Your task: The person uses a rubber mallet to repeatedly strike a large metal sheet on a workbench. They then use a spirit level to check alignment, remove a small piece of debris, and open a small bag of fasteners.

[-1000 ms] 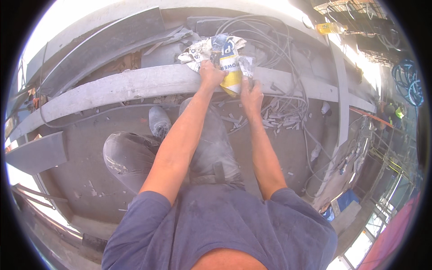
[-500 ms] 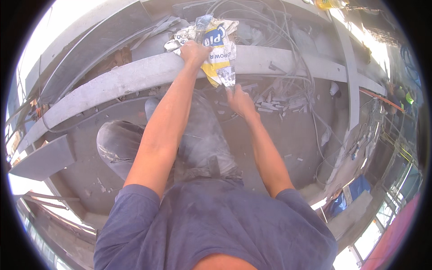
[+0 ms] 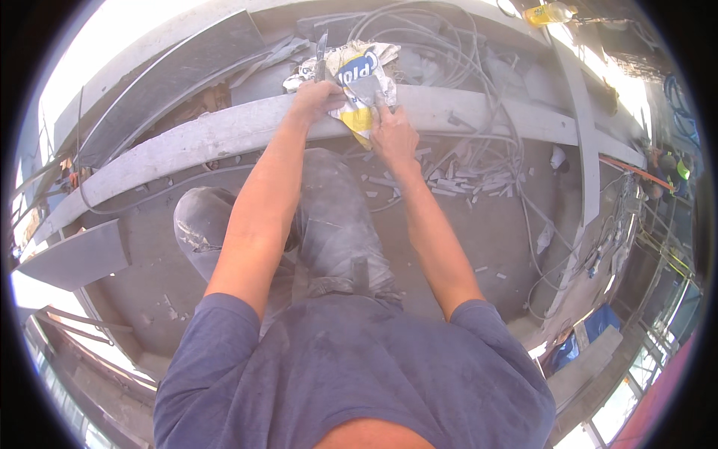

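Note:
A crumpled white, yellow and blue paper sack lies over a long pale beam in front of me. My left hand is closed at the sack's left side on a putty knife, whose narrow-looking blade points up and away. At the sack's right side my right hand grips a second putty knife; its broad greyish blade lies in front of the sack's face. The handles of both tools are mostly hidden by my fingers.
The pale beam crosses ahead of my knees. Looped grey cables hang over it on the right, above scattered broken strips. A dark panel leans at far left, and a yellow bottle lies at far right.
My right hand has moved up and its blade now lies higher on the sack. My left hand has dropped slightly left, its blade turned from broad to narrow.

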Available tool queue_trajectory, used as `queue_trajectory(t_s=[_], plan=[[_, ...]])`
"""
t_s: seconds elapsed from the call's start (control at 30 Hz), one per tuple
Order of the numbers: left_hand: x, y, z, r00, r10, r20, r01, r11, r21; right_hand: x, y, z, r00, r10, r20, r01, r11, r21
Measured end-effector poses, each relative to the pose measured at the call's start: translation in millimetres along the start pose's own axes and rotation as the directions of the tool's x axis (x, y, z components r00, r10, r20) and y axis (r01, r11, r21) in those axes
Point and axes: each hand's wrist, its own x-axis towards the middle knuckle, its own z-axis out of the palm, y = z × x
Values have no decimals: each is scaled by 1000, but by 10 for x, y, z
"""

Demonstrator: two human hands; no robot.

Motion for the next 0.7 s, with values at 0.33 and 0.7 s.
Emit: queue_trajectory(t_s=[0.33, 0.7], plan=[[-33, -43, -52, 996, 76, -56, -61, 972, 229, -402, 218, 242, 973, 13, 232, -13, 1000, 0], [-148, 27, 52, 989, 146, -15, -135, 944, 301, -874, 506, -371, 966, 14, 258, -5, 999, -37]])
